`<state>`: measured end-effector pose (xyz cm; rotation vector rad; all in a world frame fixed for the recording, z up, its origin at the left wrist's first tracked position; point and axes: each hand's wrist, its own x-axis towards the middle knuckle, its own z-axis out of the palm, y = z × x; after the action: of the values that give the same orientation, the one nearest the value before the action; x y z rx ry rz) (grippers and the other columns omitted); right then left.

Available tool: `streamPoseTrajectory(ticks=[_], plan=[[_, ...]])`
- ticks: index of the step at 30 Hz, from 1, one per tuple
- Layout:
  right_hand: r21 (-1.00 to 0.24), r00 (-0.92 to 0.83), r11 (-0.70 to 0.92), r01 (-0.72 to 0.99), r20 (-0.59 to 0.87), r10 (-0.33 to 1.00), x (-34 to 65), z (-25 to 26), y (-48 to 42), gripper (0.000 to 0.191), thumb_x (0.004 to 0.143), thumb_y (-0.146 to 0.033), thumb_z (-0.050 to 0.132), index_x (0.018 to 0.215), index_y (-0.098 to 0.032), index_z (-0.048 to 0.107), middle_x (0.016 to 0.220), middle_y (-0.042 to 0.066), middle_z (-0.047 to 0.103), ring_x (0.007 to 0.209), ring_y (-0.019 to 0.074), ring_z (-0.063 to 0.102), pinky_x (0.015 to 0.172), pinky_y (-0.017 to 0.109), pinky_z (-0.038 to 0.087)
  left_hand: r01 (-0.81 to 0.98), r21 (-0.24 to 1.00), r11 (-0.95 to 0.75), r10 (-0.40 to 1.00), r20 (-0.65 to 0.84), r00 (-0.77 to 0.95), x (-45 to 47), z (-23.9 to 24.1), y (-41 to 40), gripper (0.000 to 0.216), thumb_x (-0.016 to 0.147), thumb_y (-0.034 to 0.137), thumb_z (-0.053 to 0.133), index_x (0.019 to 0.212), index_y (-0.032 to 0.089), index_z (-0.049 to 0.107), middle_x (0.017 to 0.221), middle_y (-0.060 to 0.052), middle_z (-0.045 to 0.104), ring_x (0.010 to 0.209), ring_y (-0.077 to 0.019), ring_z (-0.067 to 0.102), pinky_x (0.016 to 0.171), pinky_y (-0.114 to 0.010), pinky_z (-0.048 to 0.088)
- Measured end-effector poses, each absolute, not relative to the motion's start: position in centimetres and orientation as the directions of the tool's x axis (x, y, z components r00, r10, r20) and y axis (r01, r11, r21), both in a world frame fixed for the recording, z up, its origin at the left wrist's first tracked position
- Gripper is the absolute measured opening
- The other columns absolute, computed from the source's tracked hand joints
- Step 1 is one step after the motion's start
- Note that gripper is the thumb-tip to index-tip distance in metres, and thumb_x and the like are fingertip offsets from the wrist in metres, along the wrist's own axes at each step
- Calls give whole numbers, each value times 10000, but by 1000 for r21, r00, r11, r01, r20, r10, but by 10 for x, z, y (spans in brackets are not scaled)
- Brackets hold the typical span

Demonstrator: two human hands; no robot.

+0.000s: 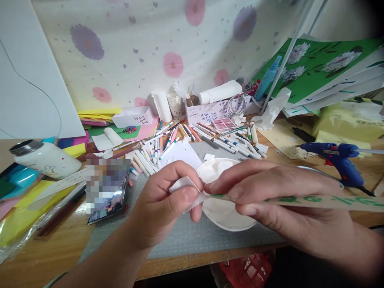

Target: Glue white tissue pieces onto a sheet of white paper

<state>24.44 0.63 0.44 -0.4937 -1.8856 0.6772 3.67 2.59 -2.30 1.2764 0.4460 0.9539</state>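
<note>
My left hand (163, 202) pinches a small folded piece of white paper or tissue (182, 184) between thumb and fingers. In my right hand (288, 188) is a long, pale, flat strip with green marks (327, 201). Its narrow end reaches the white piece, and the right fingertips come close to the left ones there. Whether the strip touches the piece is hard to make out. Below both hands, a round white dish (229, 222) stands on the grey cutting mat (168, 244), partly covered by my right hand.
Many markers (168, 142) lie scattered behind the dish. At left are a phone (109, 192) and an uncapped white bottle (45, 158), tilted over. A blue glue gun (339, 160) sits at right. Paper cups (174, 106) and a long box (210, 114) line the back.
</note>
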Motion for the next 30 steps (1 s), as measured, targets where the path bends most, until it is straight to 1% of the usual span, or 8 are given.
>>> streamPoseTrajectory(ticks=[3, 6, 8, 10, 14, 21, 25, 30], plan=[[-655, -394, 754, 45, 682, 616, 245, 5, 6, 123, 851, -113, 666, 937, -183, 719, 965, 30, 765, 951, 143, 713, 799, 206, 589, -369, 929, 6, 789, 222, 573, 37, -24, 26, 56, 917, 238, 601, 891, 220, 648, 670, 15, 690, 610, -101, 575, 620, -221, 454], [-649, -381, 760, 35, 695, 610, 246, 4, 8, 94, 851, -105, 670, 919, -158, 708, 934, 33, 769, 956, 133, 709, 829, 191, 577, -335, 942, -18, 798, 216, 562, 35, -26, 27, 75, 931, 233, 589, 960, 224, 658, 753, -1, 746, 724, -134, 645, 708, -255, 494], [-639, -361, 769, 25, 712, 603, 247, 3, 9, 78, 849, -96, 672, 910, -134, 702, 918, 46, 770, 964, 138, 706, 843, 193, 574, -296, 954, -42, 813, 205, 544, 33, -27, 27, 95, 924, 235, 604, 991, 223, 670, 804, -17, 768, 785, -160, 670, 764, -289, 508], [-631, -357, 775, 35, 716, 600, 247, 2, 9, 73, 848, -90, 671, 906, -121, 702, 926, 56, 769, 966, 139, 705, 849, 191, 572, -279, 959, -47, 823, 195, 533, 32, -28, 27, 95, 918, 227, 614, 984, 221, 682, 822, -25, 775, 799, -171, 678, 788, -309, 512], [-613, -388, 788, 64, 712, 585, 248, 4, 8, 45, 839, -99, 682, 874, -111, 708, 959, 67, 763, 962, 135, 705, 843, 174, 568, -300, 954, -20, 822, 187, 538, 33, -27, 28, 79, 920, 211, 607, 910, 213, 685, 789, -6, 758, 764, -155, 669, 767, -291, 513], [-550, -421, 826, 123, 725, 546, 246, 6, 6, 61, 838, -89, 676, 884, -85, 715, 956, 81, 756, 967, 127, 702, 862, 151, 556, -352, 936, 9, 803, 203, 560, 35, -24, 27, 93, 919, 193, 608, 864, 200, 683, 792, 33, 729, 770, -97, 633, 731, -194, 481], [-529, -446, 825, 198, 701, 556, 247, 8, 4, 81, 837, -74, 673, 896, -90, 725, 985, 77, 757, 985, 99, 693, 896, 102, 516, -369, 928, 44, 801, 189, 569, 35, -25, 27, 82, 911, 206, 624, 859, 197, 686, 774, 34, 722, 745, -93, 621, 713, -194, 483], [-520, -472, 829, 204, 690, 549, 248, 8, 4, 91, 841, -61, 660, 904, -77, 725, 999, 88, 757, 995, 95, 687, 900, 96, 511, -366, 929, 59, 802, 174, 571, 36, -25, 27, 90, 913, 209, 619, 858, 203, 690, 754, 31, 714, 735, -94, 610, 743, -213, 491]])
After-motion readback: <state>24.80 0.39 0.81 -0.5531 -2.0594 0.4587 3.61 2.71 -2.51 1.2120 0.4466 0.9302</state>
